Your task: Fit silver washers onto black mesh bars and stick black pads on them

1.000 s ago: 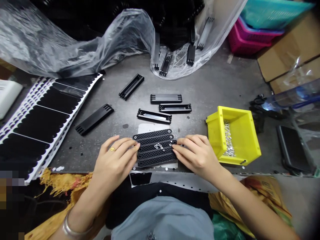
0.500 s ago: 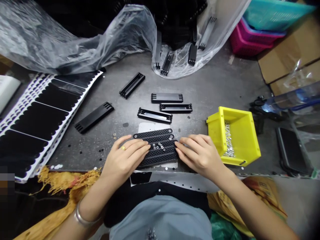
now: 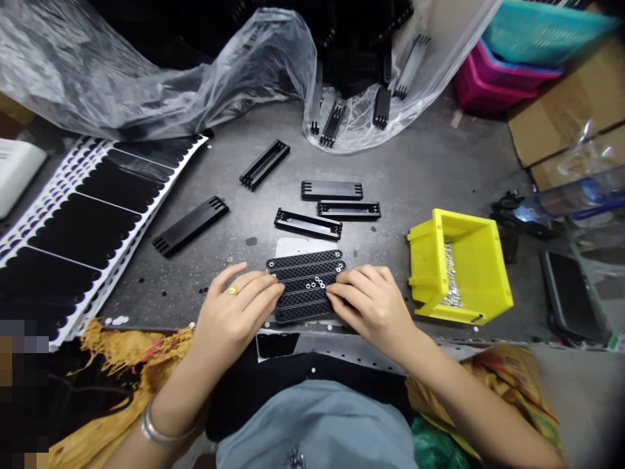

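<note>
Several black textured plastic bars (image 3: 303, 286) lie side by side at the near table edge, with a few small silver nuts (image 3: 312, 283) resting on them. My left hand (image 3: 234, 312) touches the left ends of the bars, fingers extended and close together. My right hand (image 3: 374, 305) rests on the right ends of the bars, its fingertips reaching inward toward the nuts. Neither hand grips anything that I can make out.
A yellow bin (image 3: 469, 241) of silver nuts stands to the right. Loose black bars (image 3: 307, 223) lie behind, more in a clear plastic bag (image 3: 351, 111). Sheets of black stickers (image 3: 83, 221) lie at left. Pink and teal baskets (image 3: 493, 71) and cardboard boxes sit far right.
My right hand has slid left over the ends of the bars toward the nuts. My left hand has drawn back slightly to the left ends. The view shifted a little.
</note>
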The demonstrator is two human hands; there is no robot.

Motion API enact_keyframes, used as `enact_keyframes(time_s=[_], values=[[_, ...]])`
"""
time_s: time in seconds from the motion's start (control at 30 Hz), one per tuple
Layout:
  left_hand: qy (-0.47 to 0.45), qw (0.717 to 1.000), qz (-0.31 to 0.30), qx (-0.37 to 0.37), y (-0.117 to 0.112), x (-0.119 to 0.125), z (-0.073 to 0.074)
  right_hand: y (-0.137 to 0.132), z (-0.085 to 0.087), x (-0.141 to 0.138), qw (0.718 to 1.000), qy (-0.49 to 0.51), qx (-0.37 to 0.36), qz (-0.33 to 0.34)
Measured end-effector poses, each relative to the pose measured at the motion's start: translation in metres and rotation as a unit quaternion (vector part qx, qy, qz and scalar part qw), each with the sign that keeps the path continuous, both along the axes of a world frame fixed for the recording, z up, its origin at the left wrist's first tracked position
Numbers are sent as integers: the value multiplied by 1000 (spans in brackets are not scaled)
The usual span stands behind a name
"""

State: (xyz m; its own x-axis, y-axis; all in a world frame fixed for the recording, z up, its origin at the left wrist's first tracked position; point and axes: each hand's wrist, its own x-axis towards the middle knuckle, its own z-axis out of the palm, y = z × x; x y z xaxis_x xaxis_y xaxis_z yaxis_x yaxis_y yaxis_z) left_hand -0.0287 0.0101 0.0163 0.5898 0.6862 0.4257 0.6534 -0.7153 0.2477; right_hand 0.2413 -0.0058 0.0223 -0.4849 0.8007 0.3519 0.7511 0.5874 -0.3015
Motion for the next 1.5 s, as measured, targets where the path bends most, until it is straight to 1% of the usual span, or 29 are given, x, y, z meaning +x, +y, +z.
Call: enact_keyframes(time_s=[0.13, 0.27, 0.37, 0.47, 0.6, 0.7, 0.77, 0.83, 0.93, 1.0, 1.07, 1.17, 1.23, 1.3, 1.43, 1.5], values=[[-1, 1000, 24, 5, -8, -3, -1, -8, 1, 16, 994, -69, 77, -18], [-1, 1000, 18, 18, -8, 0, -3, -17, 3, 32, 986, -124, 110, 19], [9, 999, 21, 33, -10, 1, -2, -20, 3, 32, 980, -144, 134, 28], [12, 998, 29, 55, -15, 1, -3, -24, 3, 23, 976, -160, 144, 16], [16, 997, 48, 57, -26, 2, -8, -31, 6, 10, 975, -186, 117, -19], [19, 996, 70, 54, -29, 2, -9, -31, 12, 8, 974, -202, 99, -29], [22, 997, 53, 57, -28, -1, -9, -26, 14, 7, 977, -188, 93, -25], [23, 998, 27, 59, -24, -5, -9, -17, 14, 4, 985, -154, 70, -28], [23, 998, 6, 53, -15, -13, -10, -2, 7, -7, 996, -80, 16, -44], [24, 999, -15, 46, -7, -19, -10, 3, 2, -12, 998, -36, -6, -45], [27, 998, -34, 44, 0, -23, -10, 0, 1, -9, 999, -13, -24, -41], [31, 997, -50, 49, 5, -26, -11, -15, 5, 9, 998, -9, -39, -46], [34, 996, -62, 57, 5, -26, -11, -26, 8, 22, 999, -17, -20, -45], [36, 995, -73, 66, 4, -26, -11, -34, 7, 30, 999, -33, 22, -30], [41, 994, -71, 67, 3, -25, -8, -39, -3, 32, 987, -96, 126, 1], [46, 994, -68, 68, 3, -23, -7, -41, -7, 32, 978, -135, 157, 9]])
